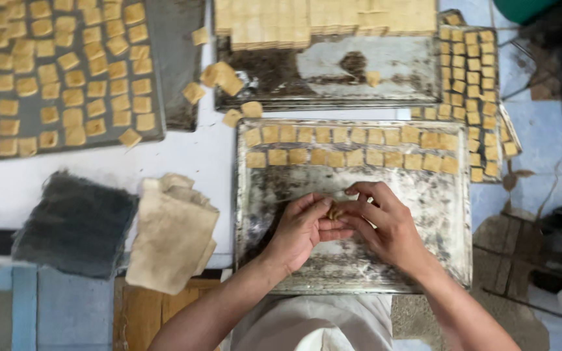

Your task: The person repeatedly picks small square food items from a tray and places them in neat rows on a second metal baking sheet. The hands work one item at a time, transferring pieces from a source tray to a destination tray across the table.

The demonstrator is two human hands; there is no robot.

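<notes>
A white table (pixel 183 153) is filling the view from above, crowded with worn metal trays over a blue floor. Far to the left of the hands and above them, a dark tray (pixel 157 71) is carrying loose rows of small tan dough squares; lower down on that side, a dark grey cloth (pixel 76 221) and a folded beige cloth (pixel 173 231) are lying side by side. Directly under the hands, a scuffed baking tray (pixel 424 214) is holding two neat rows of squares (pixel 352 146) along its far edge, just beyond the fingertips. The left hand (pixel 304 227) and the right hand (pixel 385 224) are meeting over the tray's bare middle, fingers curled inward and together pinching one small dough piece (pixel 335 210) between them. The person appears to be shaping this piece; the step in hand looks like forming, with the third row not yet begun. Setting it down would call for lining it up beneath the existing rows. Further right, another tray of squares (pixel 479 84) is waiting.
</notes>
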